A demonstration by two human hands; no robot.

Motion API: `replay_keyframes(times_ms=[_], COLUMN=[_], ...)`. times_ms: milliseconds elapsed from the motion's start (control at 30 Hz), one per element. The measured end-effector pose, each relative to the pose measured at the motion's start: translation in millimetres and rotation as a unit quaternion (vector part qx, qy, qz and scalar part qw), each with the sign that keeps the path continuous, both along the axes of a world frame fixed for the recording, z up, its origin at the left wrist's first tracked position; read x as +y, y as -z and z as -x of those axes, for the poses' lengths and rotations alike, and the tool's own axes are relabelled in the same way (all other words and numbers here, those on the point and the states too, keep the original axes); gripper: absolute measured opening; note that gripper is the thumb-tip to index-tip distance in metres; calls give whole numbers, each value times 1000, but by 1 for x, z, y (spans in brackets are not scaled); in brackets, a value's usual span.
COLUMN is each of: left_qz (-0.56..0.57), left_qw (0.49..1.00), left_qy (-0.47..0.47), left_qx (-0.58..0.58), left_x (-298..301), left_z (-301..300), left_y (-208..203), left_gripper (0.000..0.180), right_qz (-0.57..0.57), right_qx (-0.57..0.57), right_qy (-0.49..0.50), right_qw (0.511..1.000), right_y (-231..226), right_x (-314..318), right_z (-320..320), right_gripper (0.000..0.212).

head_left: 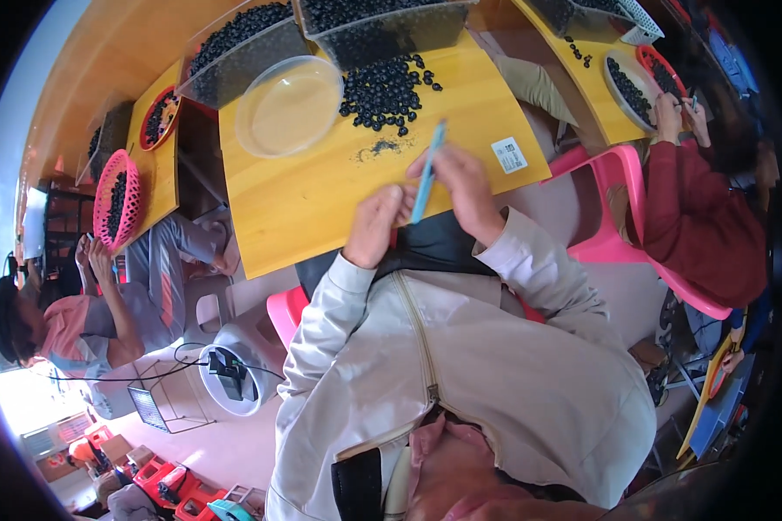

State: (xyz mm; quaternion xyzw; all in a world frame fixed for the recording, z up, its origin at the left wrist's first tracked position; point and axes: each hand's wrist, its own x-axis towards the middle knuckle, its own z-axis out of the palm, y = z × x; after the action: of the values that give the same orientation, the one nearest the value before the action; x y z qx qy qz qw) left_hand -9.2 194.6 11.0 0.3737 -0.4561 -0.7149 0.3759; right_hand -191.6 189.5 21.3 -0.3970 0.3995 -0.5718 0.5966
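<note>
Fingers of right hand (467,187) hold blue tool (425,184); left hand (376,221) curls, contents unclear. Clear bins (395,42), black pieces (382,95) crowd worktop's (291,200) far edge.

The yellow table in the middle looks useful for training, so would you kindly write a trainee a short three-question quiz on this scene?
1. Which hand at the middle table holds the blue stick?
2. True or false: the loose black pieces lie right of the clear tub.
3. The basket nearest the picture's left edge is: a) white, b) pink, c) green?

Key: 1. the right hand; 2. true; 3. b.
</note>
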Motion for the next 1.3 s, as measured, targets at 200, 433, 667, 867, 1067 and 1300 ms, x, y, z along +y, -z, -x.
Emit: replay_keyframes(times_ms=[200,433,667,867,1067,1300], left_qz=[409,430,416,453,359,181], left_qw=[818,709,743,760,861,974], left_qy=[-115,-62,-74,-99,-100,-121], left_qx=[-387,-555,-519,-456,-346,-65], left_x=[-87,-107,-113,-114,-92,-53], left_z=[6,37,39,37,18,-32], left_y=[-21,-6,5,11,-4,24], left_gripper=[19,25,29,25,22,25], right_qz=[-12,29,44,26,34,204], right_qx=[-33,-2,42,84,200,415], right_qy=[188,188,150,120,159,150], right_qw=[982,982,987,989,966,874], right_y=[-4,-2,5,8,26,25], right_x=[-6,-5,-6,-8,-6,-18], right_z=[44,50,43,33,28,-9], right_gripper=[33,29,28,27,24,17])
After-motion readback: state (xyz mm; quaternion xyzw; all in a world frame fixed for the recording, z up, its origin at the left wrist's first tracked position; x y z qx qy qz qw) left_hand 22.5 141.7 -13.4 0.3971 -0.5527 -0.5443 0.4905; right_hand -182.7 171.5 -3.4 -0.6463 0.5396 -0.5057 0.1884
